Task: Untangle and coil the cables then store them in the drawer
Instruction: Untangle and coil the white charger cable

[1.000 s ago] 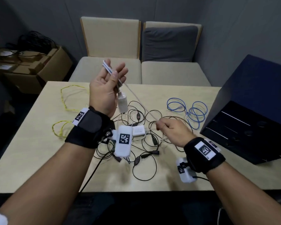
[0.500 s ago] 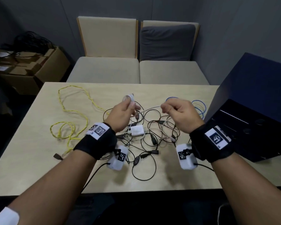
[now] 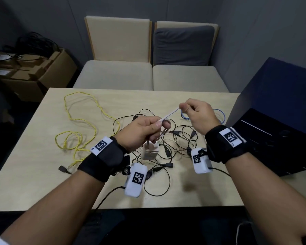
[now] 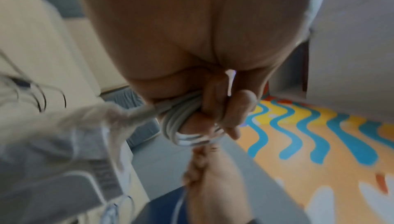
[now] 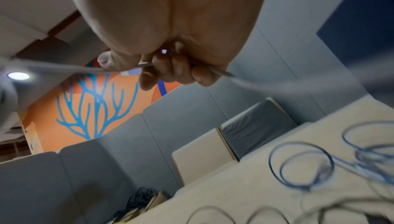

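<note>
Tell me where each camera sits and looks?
Head: on the head, facing down at the table; left hand and right hand show.
Left wrist: under that wrist, facing along the palm; fingers hold coiled white cable.
Right wrist: under that wrist, facing along the palm; fingers pinch cable.
All three share the white cable.

R hand (image 3: 200,116) higher, white cable (image 3: 170,114) taut

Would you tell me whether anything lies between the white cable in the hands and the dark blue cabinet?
Nothing solid: the white cable is held above the table by the left hand and right hand; only the blue cable lies flat before the dark blue cabinet.
</note>
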